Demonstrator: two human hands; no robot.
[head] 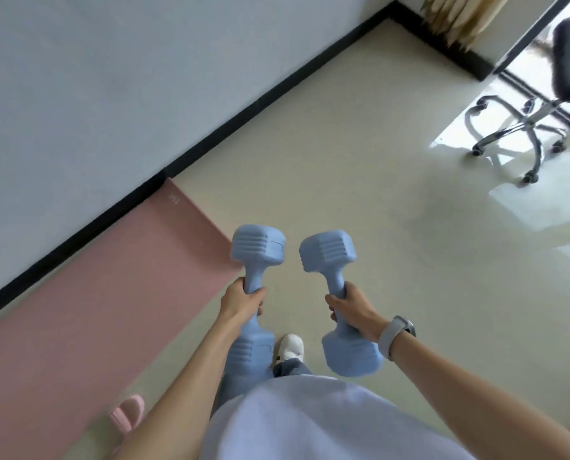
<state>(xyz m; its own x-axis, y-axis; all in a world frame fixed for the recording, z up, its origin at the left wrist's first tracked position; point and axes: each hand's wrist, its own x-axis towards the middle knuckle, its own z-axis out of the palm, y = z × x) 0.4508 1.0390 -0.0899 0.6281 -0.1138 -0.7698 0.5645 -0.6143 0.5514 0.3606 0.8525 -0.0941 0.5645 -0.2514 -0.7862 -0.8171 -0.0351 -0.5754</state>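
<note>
You have both weights in hand, so the pick-up part looks done. Your left grip (244,302) is curled round the handle of the left dumbbell (258,249), and your right grip (353,310) is wrapped round the handle of the right dumbbell (328,252). Both are clear of the floor (360,134) and held low in front of your body, side by side but apart. Their far heads point toward 12 o'clock and lean slightly toward 11.

The pink mat (111,293) lies at 9 o'clock from the left dumbbell, and the office chair (522,127) stands well off at 2 o'clock. Your white shoe (292,346) shows at 6 o'clock between the weights.

As I judge it, the lift or curl itself is ahead of you, then the set-down. The frame gives no sign of a repetition count.
</note>
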